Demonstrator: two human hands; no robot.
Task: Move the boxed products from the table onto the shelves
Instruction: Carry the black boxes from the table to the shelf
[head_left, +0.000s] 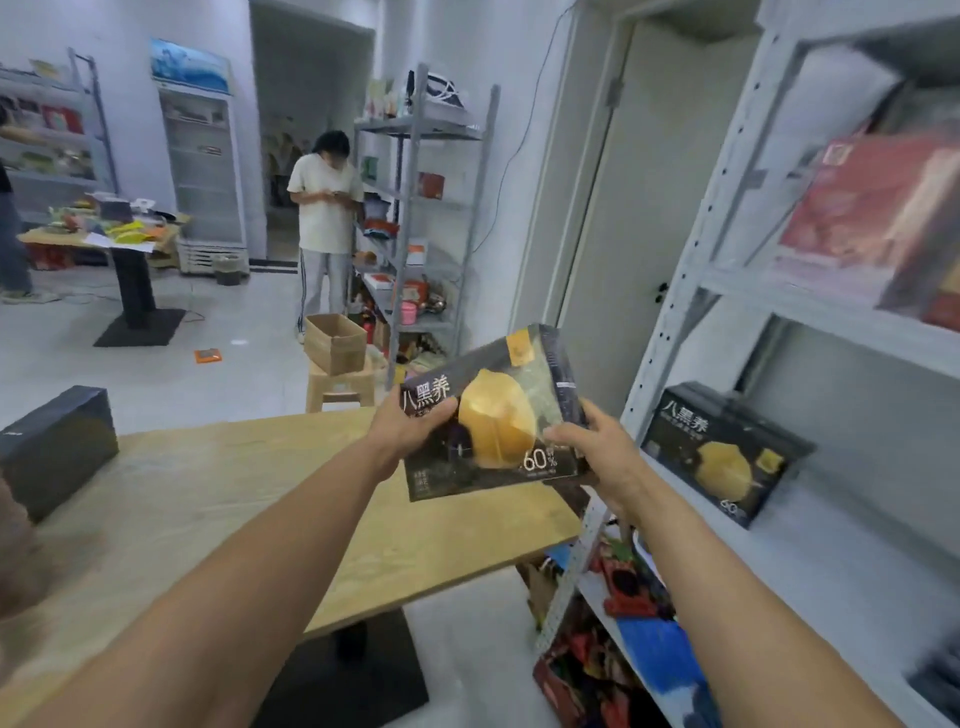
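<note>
place: likely shop stockroom | stocked metal shelving (693, 270) | display fridge (202, 171)

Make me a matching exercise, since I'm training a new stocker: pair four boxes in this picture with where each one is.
Things:
1. nearer yellow-print box
2. farther yellow-print box
3. red box
4. plain black box

Places:
A. left end of the wooden table
B. upper level of the white rack
C. gripped by the left hand and right hand
D. rack level below the upper one

Pairs: 1-C, 2-D, 3-B, 4-A
</note>
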